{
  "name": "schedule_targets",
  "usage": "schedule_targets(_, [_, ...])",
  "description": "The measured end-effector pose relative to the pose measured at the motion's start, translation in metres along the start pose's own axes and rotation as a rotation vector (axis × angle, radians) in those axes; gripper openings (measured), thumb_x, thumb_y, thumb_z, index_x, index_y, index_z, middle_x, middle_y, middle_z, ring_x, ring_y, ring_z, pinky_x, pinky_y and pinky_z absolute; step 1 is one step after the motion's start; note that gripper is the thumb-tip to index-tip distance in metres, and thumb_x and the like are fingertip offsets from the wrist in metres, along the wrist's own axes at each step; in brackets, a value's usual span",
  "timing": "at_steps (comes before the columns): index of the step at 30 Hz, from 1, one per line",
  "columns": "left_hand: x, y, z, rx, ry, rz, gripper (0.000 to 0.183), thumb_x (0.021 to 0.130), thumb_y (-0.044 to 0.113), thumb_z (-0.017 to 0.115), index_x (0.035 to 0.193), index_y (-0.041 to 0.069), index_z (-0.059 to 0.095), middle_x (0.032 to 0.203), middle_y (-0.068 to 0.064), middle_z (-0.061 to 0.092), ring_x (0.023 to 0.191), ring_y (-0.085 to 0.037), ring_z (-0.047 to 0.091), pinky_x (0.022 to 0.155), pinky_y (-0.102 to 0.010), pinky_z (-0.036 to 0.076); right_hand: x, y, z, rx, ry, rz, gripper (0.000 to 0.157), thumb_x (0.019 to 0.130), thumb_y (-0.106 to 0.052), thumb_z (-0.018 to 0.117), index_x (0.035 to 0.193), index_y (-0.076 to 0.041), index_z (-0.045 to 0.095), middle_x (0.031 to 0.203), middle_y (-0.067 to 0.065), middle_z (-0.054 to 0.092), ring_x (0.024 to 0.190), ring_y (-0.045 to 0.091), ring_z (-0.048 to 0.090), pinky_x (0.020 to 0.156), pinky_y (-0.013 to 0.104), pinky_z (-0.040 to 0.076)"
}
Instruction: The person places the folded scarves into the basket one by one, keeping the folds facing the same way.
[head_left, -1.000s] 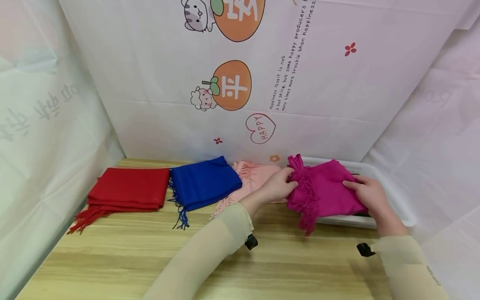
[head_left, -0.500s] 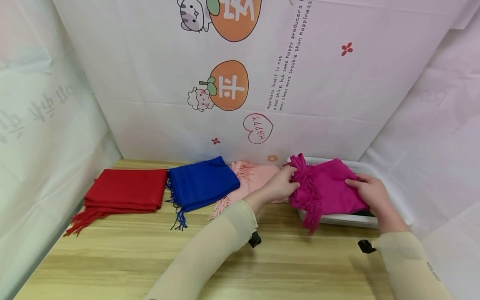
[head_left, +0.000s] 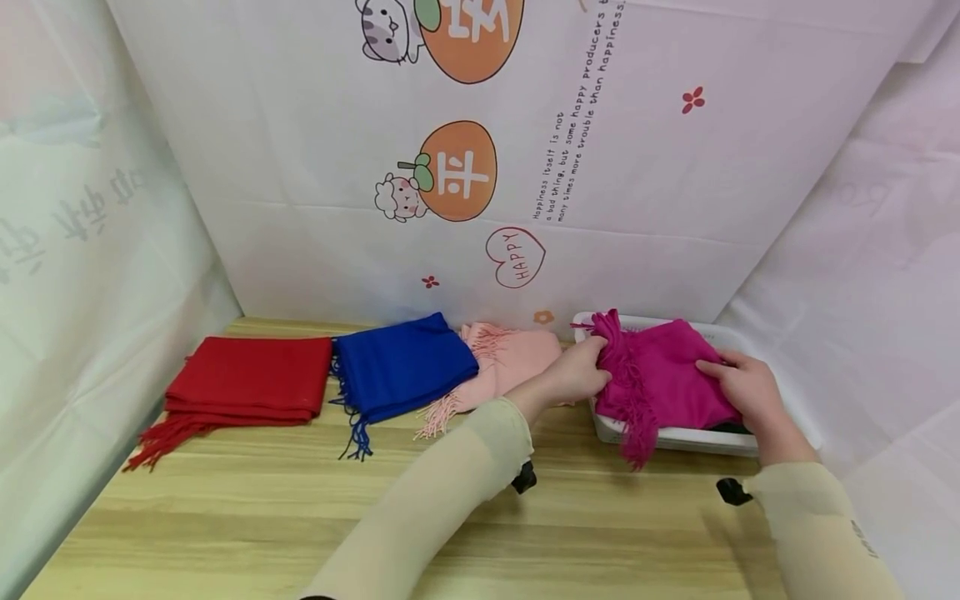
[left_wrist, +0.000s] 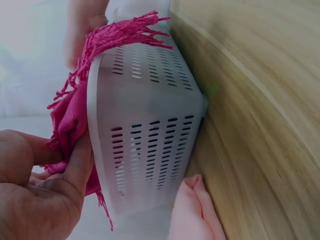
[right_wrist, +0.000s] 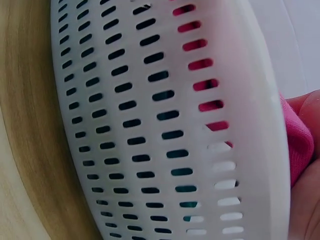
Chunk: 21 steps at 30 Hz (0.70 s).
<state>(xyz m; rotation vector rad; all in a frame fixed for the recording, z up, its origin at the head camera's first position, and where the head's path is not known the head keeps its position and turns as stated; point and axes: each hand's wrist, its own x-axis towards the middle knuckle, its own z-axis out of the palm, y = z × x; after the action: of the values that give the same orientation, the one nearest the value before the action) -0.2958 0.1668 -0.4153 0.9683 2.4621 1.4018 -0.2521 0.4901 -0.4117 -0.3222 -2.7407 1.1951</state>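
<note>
A folded magenta scarf (head_left: 670, 379) with a fringed left end lies over the white perforated basket (head_left: 701, 439). My left hand (head_left: 577, 371) pinches its fringed edge; in the left wrist view, thumb and fingers (left_wrist: 77, 167) close on the cloth beside the basket's rim (left_wrist: 93, 100). At the scarf's right side, my right hand (head_left: 750, 392) grips the edge, thumb on top. Only part of that hand shows in the right wrist view, next to a bit of magenta cloth (right_wrist: 298, 145). Something dark shows under the scarf inside the basket, its kind hidden.
Left of the basket, a folded pink scarf (head_left: 517, 358), a blue scarf (head_left: 405, 367) and a red scarf (head_left: 251, 377) lie in a row on the wooden table (head_left: 300, 517). White printed sheets (head_left: 615, 267) hang behind and on both sides.
The magenta scarf has shifted a little to the right, over the basket. My left hand has moved right with its fringed end, uncovering more of the basket's left rim. My right hand keeps its grip.
</note>
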Motion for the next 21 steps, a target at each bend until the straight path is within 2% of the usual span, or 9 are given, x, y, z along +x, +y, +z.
schedule_targets(4, [0.004,0.003,0.002,0.057,0.002,0.036,0.045,0.110,0.006,0.063,0.153,-0.002,0.054,0.140,-0.010,0.067,0.109,-0.008,0.061,0.087,-0.017,0.052,0.002,0.003,-0.002,0.001,0.005,0.006,0.077,0.113,-0.050,0.061,0.165,0.004,0.046,0.164,0.040,0.041,0.132,0.046,0.049,0.073,0.014,0.049])
schedule_targets(6, [0.005,0.003,0.003,0.081,-0.005,0.058,0.042,0.110,0.006,0.063,0.150,-0.002,0.055,0.138,-0.010,0.067,0.114,-0.008,0.061,0.094,-0.018,0.050,0.003,0.004,-0.002,0.001,0.016,0.002,0.076,0.113,-0.050,0.061,0.165,0.004,0.047,0.164,0.040,0.042,0.132,0.045,0.050,0.073,0.015,0.049])
schedule_targets(12, [0.009,0.002,0.010,0.147,-0.007,0.085,0.039,0.111,0.008,0.063,0.148,-0.002,0.056,0.135,-0.009,0.068,0.112,-0.006,0.059,0.093,-0.016,0.048,0.002,0.006,-0.003,-0.023,0.042,-0.010,0.072,0.112,-0.048,0.062,0.161,0.004,0.053,0.159,0.038,0.050,0.124,0.040,0.054,0.072,0.016,0.050])
schedule_targets(16, [0.010,0.005,0.014,0.184,-0.002,0.077,0.041,0.111,0.009,0.063,0.150,-0.001,0.055,0.138,-0.008,0.068,0.114,-0.004,0.059,0.093,-0.015,0.048,0.001,0.010,-0.005,-0.027,0.050,-0.006,0.072,0.113,-0.048,0.061,0.161,0.004,0.053,0.160,0.039,0.048,0.129,0.045,0.053,0.074,0.017,0.049])
schedule_targets(19, [0.012,0.010,0.016,0.250,-0.014,0.060,0.047,0.112,0.011,0.062,0.156,0.000,0.053,0.147,-0.007,0.067,0.124,-0.003,0.060,0.099,-0.015,0.049,0.001,0.012,-0.006,-0.025,0.057,-0.003,0.071,0.113,-0.048,0.061,0.162,0.004,0.052,0.161,0.039,0.047,0.134,0.049,0.050,0.077,0.018,0.047])
schedule_targets(21, [0.013,0.013,0.019,0.301,-0.027,0.055,0.049,0.112,0.012,0.061,0.158,0.000,0.051,0.148,-0.008,0.068,0.124,-0.004,0.062,0.097,-0.015,0.051,0.001,0.014,-0.007,-0.028,0.061,-0.004,0.070,0.113,-0.047,0.060,0.162,0.003,0.053,0.161,0.039,0.047,0.133,0.048,0.051,0.076,0.019,0.048])
